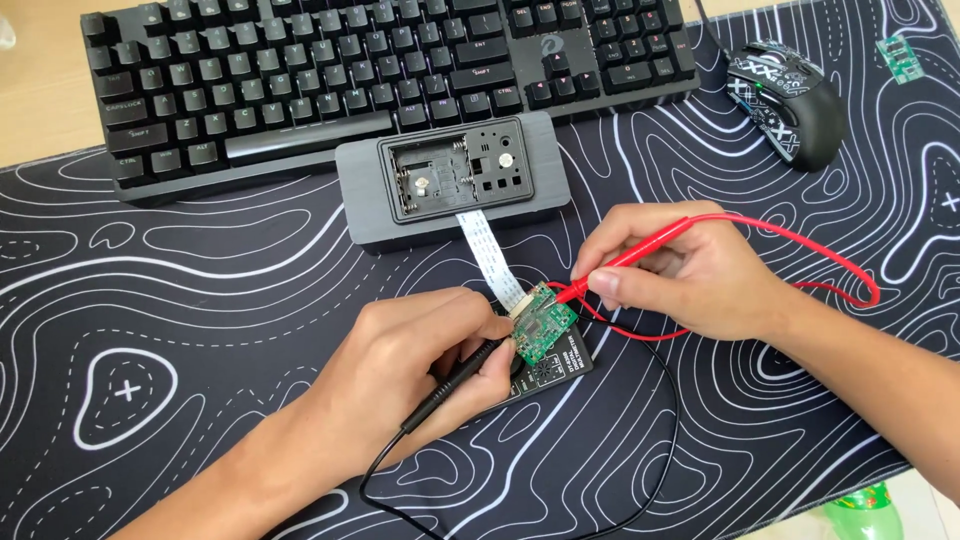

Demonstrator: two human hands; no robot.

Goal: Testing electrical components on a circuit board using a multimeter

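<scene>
My left hand grips a black test probe, its tip against a small green circuit board. My right hand pinches a red test probe, its tip touching the board's upper right edge. The board lies on a small black multimeter, mostly hidden under my left hand. A white flat ribbon cable runs from the board up to a grey rectangular device lying with its open back facing up. Red and black leads trail across the mat.
A black mechanical keyboard lies behind the grey device. A patterned black mouse sits at the upper right, near a small green circuit board. Everything rests on a black desk mat with white contour lines. A green bottle top shows at the bottom right.
</scene>
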